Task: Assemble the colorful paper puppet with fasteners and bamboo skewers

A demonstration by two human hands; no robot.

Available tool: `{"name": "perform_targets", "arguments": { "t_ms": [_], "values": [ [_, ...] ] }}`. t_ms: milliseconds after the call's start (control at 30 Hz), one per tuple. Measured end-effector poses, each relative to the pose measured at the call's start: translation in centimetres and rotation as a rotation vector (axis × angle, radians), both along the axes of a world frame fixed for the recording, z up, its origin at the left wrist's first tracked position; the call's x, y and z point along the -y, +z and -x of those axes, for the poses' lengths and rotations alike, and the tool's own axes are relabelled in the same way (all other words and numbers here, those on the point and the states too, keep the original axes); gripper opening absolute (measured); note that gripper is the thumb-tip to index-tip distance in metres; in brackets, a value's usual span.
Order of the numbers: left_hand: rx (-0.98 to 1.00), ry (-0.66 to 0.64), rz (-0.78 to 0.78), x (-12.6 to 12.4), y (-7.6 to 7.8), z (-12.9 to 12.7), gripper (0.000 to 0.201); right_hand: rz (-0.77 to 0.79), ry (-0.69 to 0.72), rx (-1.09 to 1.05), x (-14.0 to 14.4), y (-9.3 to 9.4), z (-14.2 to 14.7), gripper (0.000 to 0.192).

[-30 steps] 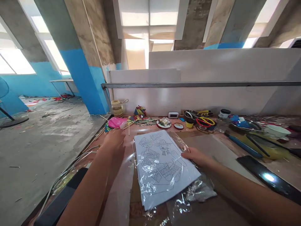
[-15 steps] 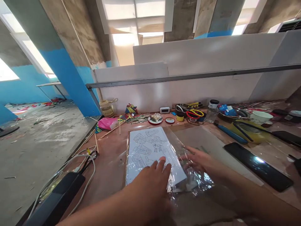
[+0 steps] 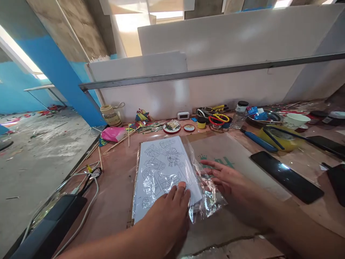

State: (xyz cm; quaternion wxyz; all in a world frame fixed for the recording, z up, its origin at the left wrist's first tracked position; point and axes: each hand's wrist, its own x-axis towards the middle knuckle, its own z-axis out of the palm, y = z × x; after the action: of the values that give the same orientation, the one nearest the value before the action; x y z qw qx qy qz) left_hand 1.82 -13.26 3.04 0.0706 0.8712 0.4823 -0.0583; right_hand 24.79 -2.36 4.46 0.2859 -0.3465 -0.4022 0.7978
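Note:
A white sheet of paper point(image 3: 155, 171) with black line drawings lies on the table, with clear plastic around its edges. My left hand point(image 3: 168, 214) rests on its lower right part, fingers stretched out and lying on the sheet. An orange patch shows at one fingertip. Crumpled clear plastic point(image 3: 211, 199) spreads from the sheet's right edge. My right hand point(image 3: 229, 181) is beside this plastic, palm side turned inward and fingers extended and apart. Its fingertips meet the plastic's edge; whether they press on it I cannot tell.
Under the right hand is a translucent sheet with a green crown print point(image 3: 203, 157). A black phone point(image 3: 285, 176) lies to the right, near a blue-handled tool point(image 3: 258, 140). Bead dishes point(image 3: 171, 126) and scissors point(image 3: 222, 118) line the back. A black power strip point(image 3: 54, 223) with cables sits left.
The view has tilted down and shifted right. My right hand has drawn back a little from the plastic, uncovering the green print. My left hand stays on the paper.

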Motion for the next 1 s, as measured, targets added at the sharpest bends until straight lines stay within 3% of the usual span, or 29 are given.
{"name": "perform_targets", "arguments": {
  "t_ms": [100, 200, 333, 433, 533, 667, 733, 800, 833, 933, 1000],
  "values": [
    [-0.095, -0.017, 0.055, -0.2, 1.1, 0.3, 0.053, -0.008, -0.005, 0.011, 0.0, -0.1, -0.2, 0.045],
    [-0.088, 0.123, 0.146, -1.1, 3.6, 1.2, 0.031, -0.043, -0.006, 0.062, 0.0, -0.3, -0.2, 0.046],
    [0.186, 0.378, 0.086, -2.9, 6.4, 3.4, 0.030, -0.117, -0.018, 0.094, 0.5, -0.5, 0.3, 0.040],
    [0.434, 0.442, 0.131, -4.0, 7.1, 5.0, 0.038, -0.172, 0.010, 0.138, 0.9, -0.4, 0.7, 0.037],
    [0.563, 0.443, 0.184, -4.5, 7.1, 5.7, 0.043, -0.269, 0.013, 0.208, 1.1, -0.2, 0.8, 0.039],
    [0.498, 0.329, 0.238, -3.5, 7.3, 4.8, 0.034, -0.405, 0.011, 0.296, 1.0, -0.2, 0.7, 0.045],
    [0.439, 0.216, 0.339, -3.0, 7.4, 4.3, 0.035, -0.372, -0.003, 0.298, 0.6, -0.6, 0.7, 0.052],
    [0.360, 0.210, 0.363, -3.3, 7.2, 4.7, 0.044, -0.287, 0.009, 0.260, 0.1, -1.4, 0.8, 0.062],
    [0.303, 0.281, 0.310, -3.8, 7.0, 5.4, 0.045, -0.244, 0.020, 0.239, -0.2, -1.8, 0.8, 0.067],
    [0.052, 0.672, -0.013, -6.6, 5.6, 9.1, 0.051, -0.167, 0.029, 0.223, -0.7, -2.8, 1.0, 0.072],
    [-0.057, 0.837, -0.098, -8.7, 4.3, 12.0, 0.054, -0.171, 0.017, 0.241, -0.9, -3.0, 1.1, 0.070]
  ]
}}
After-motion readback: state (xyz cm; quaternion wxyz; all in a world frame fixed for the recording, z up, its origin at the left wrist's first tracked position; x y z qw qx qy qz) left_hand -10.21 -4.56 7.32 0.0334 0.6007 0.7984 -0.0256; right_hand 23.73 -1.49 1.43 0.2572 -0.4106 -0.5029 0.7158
